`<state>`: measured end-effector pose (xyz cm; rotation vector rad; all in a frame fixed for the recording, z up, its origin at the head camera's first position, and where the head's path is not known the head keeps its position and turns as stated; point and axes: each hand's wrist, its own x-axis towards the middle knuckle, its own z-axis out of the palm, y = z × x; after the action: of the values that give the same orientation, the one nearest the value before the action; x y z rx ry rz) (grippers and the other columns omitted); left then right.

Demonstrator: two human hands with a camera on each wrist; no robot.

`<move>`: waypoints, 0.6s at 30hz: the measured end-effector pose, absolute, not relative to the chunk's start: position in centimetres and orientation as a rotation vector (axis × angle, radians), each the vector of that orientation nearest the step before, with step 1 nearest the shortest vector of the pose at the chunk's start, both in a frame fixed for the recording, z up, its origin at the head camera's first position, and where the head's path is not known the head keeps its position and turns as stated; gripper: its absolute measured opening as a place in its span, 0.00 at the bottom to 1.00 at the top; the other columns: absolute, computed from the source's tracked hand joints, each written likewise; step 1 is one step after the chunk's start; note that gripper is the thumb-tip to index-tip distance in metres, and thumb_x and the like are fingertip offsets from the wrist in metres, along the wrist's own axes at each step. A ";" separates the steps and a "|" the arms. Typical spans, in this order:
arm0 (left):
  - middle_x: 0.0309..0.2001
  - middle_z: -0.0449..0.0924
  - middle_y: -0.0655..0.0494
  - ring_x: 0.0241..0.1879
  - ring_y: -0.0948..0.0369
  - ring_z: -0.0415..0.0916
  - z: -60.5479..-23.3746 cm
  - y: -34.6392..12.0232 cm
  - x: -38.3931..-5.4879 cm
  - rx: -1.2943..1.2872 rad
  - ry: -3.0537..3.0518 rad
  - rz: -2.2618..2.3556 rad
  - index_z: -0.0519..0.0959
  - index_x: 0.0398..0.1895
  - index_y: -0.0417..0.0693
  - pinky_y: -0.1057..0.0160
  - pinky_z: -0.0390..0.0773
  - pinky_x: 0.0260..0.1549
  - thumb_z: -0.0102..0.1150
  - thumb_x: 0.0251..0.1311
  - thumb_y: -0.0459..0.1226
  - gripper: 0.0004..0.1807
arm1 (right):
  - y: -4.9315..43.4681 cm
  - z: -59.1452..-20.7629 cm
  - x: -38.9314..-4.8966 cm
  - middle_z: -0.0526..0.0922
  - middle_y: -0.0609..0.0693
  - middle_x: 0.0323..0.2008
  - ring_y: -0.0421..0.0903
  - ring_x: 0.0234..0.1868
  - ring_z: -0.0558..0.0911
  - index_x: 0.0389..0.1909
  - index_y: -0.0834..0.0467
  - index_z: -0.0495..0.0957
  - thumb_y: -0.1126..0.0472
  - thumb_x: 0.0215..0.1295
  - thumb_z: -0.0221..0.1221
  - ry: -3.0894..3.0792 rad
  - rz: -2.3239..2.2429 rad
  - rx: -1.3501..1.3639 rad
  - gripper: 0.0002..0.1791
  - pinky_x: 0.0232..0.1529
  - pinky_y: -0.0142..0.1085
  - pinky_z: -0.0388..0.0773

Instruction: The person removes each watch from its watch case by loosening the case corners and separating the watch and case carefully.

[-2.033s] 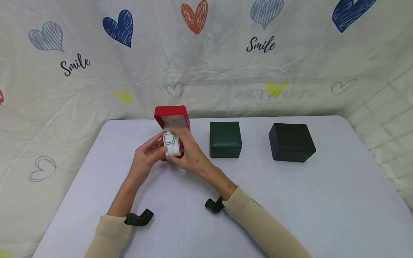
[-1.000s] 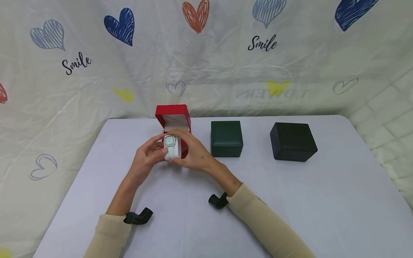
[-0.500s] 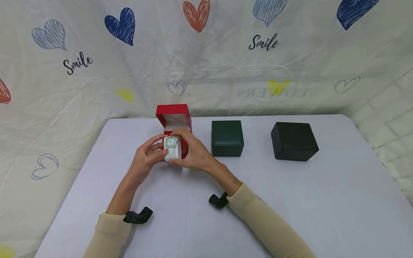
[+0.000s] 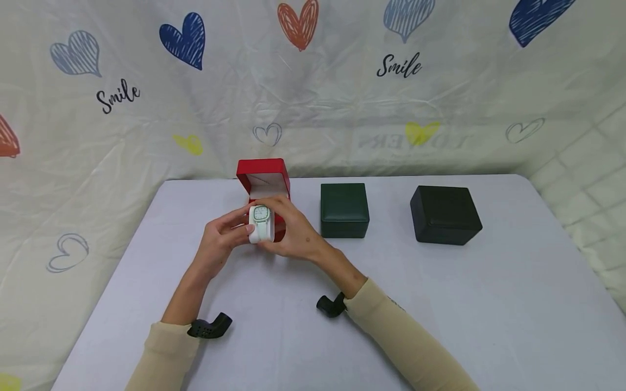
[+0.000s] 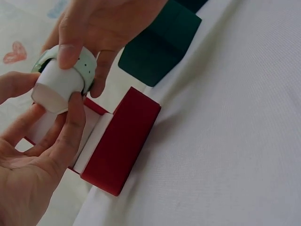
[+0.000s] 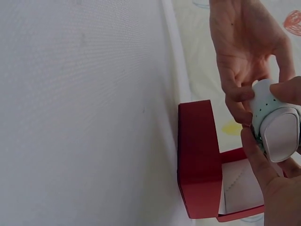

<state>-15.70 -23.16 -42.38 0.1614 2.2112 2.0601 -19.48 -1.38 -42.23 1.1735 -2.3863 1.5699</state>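
A pale mint watch [image 4: 261, 213] with a squarish face is wrapped round a white watch cushion [image 5: 59, 87]. Fingers and thumb of my left hand [image 4: 218, 245] grip the cushion from the left. From the right, my right hand [image 4: 296, 232] holds the same watch and cushion, its thumb low and its fingers over the top. In the right wrist view the perforated strap [image 6: 265, 107] and the cushion's white end [image 6: 281, 137] show. Behind and below the hands stands an open red watch box [image 4: 262, 167], lid raised, pale lining visible; the hands partly hide its base.
A closed dark green box [image 4: 344, 210] stands right of the red one, and a closed black box [image 4: 446, 215] farther right. All rest along the back of a white-covered table [image 4: 293, 331]. Behind it hangs a curtain [image 4: 332, 87] printed with hearts.
Since two seconds ago the watch and cushion have shifted slightly toward me, and the right hand has shifted a little with them. Over the last half second the watch face has turned slightly.
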 end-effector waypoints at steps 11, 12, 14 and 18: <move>0.57 0.79 0.56 0.52 0.61 0.82 -42.8 -23.1 -15.7 0.125 2.198 2.061 0.69 0.74 0.47 0.66 0.88 0.48 0.59 0.72 0.34 0.28 | -1.2 -42.2 -19.3 0.75 0.52 0.64 0.46 0.65 0.74 0.68 0.57 0.72 0.60 0.52 0.78 -2.385 1.563 1.179 0.42 0.67 0.42 0.81; 0.56 0.79 0.56 0.51 0.62 0.82 -42.8 -23.1 -15.6 0.124 2.199 2.059 0.69 0.74 0.47 0.66 0.88 0.47 0.59 0.71 0.35 0.28 | -1.2 -42.3 -19.3 0.75 0.52 0.64 0.46 0.65 0.74 0.68 0.57 0.72 0.60 0.52 0.78 -2.389 1.568 1.173 0.42 0.67 0.43 0.81; 0.56 0.79 0.56 0.50 0.62 0.82 -42.8 -23.1 -15.6 0.127 2.198 2.058 0.69 0.74 0.46 0.66 0.88 0.47 0.59 0.72 0.35 0.29 | -1.2 -42.3 -19.3 0.75 0.51 0.64 0.45 0.65 0.73 0.67 0.56 0.72 0.59 0.51 0.79 -2.398 1.573 1.160 0.42 0.65 0.43 0.82; 0.54 0.80 0.57 0.48 0.62 0.83 -42.8 -23.0 -15.6 0.133 2.189 2.066 0.69 0.74 0.45 0.66 0.88 0.47 0.58 0.71 0.34 0.29 | -1.2 -42.5 -19.3 0.75 0.50 0.64 0.45 0.65 0.73 0.67 0.55 0.71 0.58 0.51 0.79 -2.402 1.575 1.146 0.42 0.64 0.42 0.83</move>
<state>-15.62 -22.98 -42.76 0.1332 2.1892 2.0664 -19.27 -1.17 -42.46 1.1457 -2.4024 1.5753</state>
